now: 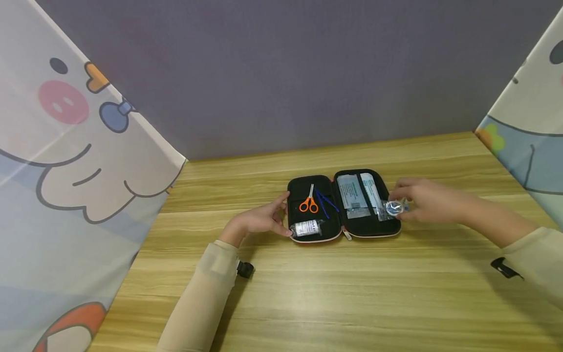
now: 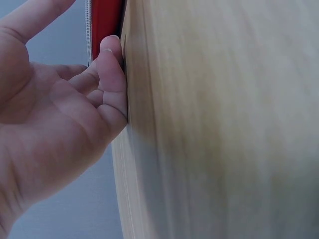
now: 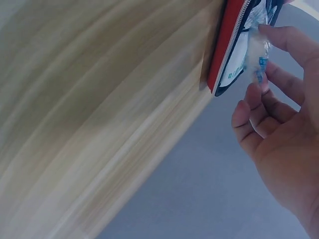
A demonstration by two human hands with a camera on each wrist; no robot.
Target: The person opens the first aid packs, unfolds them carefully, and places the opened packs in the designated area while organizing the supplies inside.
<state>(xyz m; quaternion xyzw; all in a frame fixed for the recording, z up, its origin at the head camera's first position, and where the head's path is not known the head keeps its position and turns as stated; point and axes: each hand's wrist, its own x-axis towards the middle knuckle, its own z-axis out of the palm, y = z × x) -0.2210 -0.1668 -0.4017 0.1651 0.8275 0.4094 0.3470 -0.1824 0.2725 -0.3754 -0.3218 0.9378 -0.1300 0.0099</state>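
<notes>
My right hand (image 1: 420, 199) pinches a white roll in clear plastic wrapping (image 1: 394, 209) between thumb and fingers. It is held at the right side of an open zip case (image 1: 367, 227), black inside and red outside. At the case's left edge rests my left hand (image 1: 264, 217), thumb by the lower corner and index finger reaching higher. Orange-handled scissors (image 1: 309, 204), blue tweezers (image 1: 323, 203) and a wrapped white bandage roll (image 1: 306, 228) lie in the left half. Flat white packets (image 1: 352, 193) sit under a black strap in the right half.
The case lies on a wood-grain table (image 1: 325, 293). A grey panel (image 1: 308, 78) stands behind it, with cartoon-printed cloths (image 1: 88, 161) at both sides. A zipper pull (image 1: 347, 235) hangs at the case's front by the fold.
</notes>
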